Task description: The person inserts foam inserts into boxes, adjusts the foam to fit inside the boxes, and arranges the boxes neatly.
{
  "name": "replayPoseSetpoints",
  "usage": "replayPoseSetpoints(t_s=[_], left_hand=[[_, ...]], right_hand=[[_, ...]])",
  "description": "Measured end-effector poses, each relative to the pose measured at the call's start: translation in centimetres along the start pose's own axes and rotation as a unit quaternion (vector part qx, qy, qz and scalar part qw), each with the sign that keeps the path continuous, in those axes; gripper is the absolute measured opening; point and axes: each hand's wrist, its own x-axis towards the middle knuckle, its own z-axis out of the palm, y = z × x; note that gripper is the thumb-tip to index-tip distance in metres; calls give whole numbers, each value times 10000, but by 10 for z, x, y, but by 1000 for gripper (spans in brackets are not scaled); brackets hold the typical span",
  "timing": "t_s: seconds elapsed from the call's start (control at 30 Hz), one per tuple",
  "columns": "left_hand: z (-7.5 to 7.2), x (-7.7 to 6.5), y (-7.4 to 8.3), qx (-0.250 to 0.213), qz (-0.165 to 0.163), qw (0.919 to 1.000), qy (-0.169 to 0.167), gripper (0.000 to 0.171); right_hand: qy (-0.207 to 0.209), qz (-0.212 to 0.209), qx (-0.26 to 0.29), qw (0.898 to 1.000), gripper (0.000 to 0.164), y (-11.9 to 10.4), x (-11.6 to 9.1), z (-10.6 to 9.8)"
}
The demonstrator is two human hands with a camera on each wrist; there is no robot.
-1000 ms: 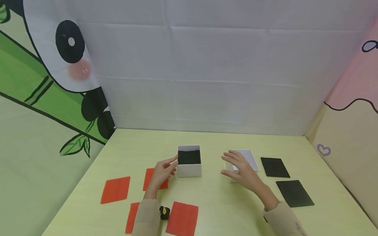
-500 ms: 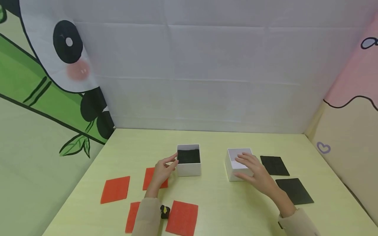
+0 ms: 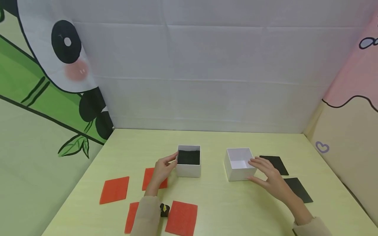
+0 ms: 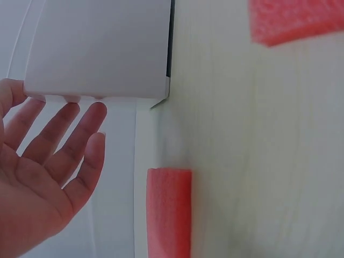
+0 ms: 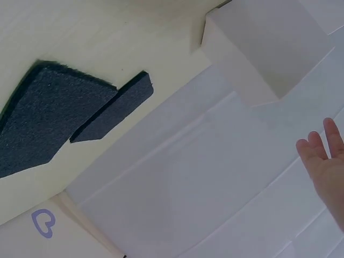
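My left hand (image 3: 160, 172) touches the left side of a white open-topped box (image 3: 188, 171), with fingertips along its edge. A black foam sheet (image 3: 189, 157) lies inside this box. In the left wrist view the fingers are spread and fairly straight against the box wall (image 4: 102, 48). To the right stands a second white box (image 3: 239, 175), with a bare inside. Beside its right side hovers my right hand (image 3: 273, 182), fingers loosely bent and holding nothing. Whether its fingertips touch the box is unclear in the head view; the right wrist view has the hand (image 5: 328, 166) apart from it.
Several red foam sheets lie at the left, including one by the table's left side (image 3: 114, 190) and a larger sheet in front (image 3: 181, 218). Two black foam sheets (image 3: 299, 190) lie right of the second box, partly behind my right hand. A white backdrop (image 3: 189, 82) rises behind.
My right hand has moved from over the right box to its right side, uncovering the box's inside. The left hand stays at the left box.
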Motion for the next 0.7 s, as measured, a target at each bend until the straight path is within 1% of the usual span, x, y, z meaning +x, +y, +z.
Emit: replayPoseSetpoints(t_s=[0.17,0.3,0.43,0.57,0.63,0.7], left_hand=[[-2,-1,-2,-109,-77,9998,-158,37],[-4,-3,-1,-105,-20,9996,-268,44],[-5,-4,-1,-52,185,9995,-269,52],[-4,-5,-1,84,390,9989,-251,56],[-4,-5,-1,139,413,9987,-257,56],[-4,-6,-1,174,357,9988,-271,56]], right_hand=[[-4,209,0,9998,53,5,-8,-9],[-57,408,-87,9991,52,8,-16,-17],[-147,612,-171,9979,53,11,-25,-25],[-123,789,-209,9966,53,14,-34,-31],[-92,733,-230,9970,55,17,-39,-34],[-74,638,-243,9976,58,20,-43,-36]])
